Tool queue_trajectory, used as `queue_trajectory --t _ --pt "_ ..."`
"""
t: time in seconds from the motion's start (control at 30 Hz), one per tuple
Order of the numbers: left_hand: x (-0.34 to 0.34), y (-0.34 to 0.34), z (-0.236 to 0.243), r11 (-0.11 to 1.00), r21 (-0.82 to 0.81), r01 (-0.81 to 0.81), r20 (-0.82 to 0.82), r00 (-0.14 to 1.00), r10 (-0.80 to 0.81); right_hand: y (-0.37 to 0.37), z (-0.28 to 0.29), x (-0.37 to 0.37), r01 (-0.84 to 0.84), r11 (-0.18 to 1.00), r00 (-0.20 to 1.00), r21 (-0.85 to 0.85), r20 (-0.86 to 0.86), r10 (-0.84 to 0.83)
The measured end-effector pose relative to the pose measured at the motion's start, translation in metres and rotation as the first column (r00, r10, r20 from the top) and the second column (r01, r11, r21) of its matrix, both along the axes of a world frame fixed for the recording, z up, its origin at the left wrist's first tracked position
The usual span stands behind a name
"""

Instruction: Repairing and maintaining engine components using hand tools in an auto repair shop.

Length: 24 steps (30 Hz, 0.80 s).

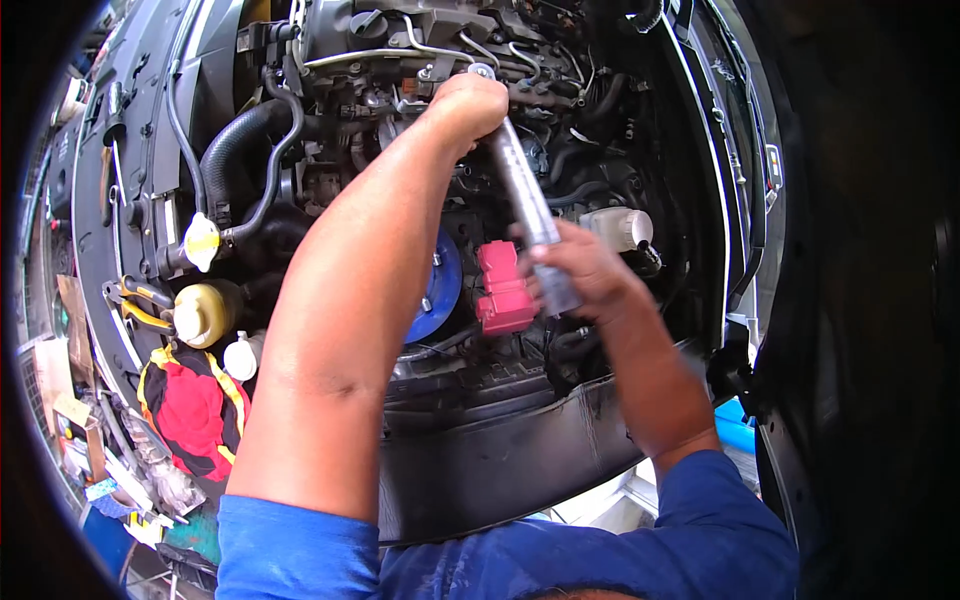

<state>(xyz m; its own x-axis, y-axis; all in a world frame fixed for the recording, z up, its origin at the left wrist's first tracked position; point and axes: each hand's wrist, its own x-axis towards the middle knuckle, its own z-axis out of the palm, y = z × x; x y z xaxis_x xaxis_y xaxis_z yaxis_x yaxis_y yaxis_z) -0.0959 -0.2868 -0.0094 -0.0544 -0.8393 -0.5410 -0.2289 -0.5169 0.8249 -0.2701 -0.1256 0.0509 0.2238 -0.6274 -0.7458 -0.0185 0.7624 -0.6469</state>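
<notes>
A long silver ratchet wrench slants across the engine bay, its round head up by the engine and its handle toward me. My left hand is closed around the wrench just below its head. Lower down, my right hand, smeared by motion, wraps the handle end. Whatever the wrench head sits on is hidden under the left hand. Beyond that hand lies the engine with metal pipes. Beside the handle is a pinkish-red block-shaped piece. A blue round dish with small metal pieces shows partly behind my left forearm.
At left are a yellow-capped filler, a cream reservoir, yellow-and-black pliers and a red-and-black cloth. A white-capped reservoir stands right of my right hand. The bay's front edge crosses below my arms.
</notes>
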Motion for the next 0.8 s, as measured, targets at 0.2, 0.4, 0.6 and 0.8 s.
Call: queue_trajectory --t 0.2,0.4,0.6,0.8 --pt "-0.013 0.006 -0.003 0.986 0.033 -0.163 -0.076 0.983 0.165 -0.013 0.013 -0.031 -0.12 0.987 0.975 -0.106 -0.201 0.097" --pt "-0.023 0.04 -0.002 0.977 0.126 -0.175 -0.348 0.914 0.208 0.027 -0.041 0.007 0.138 0.985 0.917 0.101 0.363 -0.165" --pt "-0.019 0.042 0.007 0.991 -0.017 0.13 -0.088 0.987 -0.131 0.029 -0.048 0.017 0.115 0.977 0.821 0.179 0.537 -0.195" --pt "-0.004 0.044 0.012 0.993 0.05 0.111 -0.203 0.974 -0.099 0.034 -0.047 0.03 0.163 0.978 0.845 0.127 0.494 -0.205"
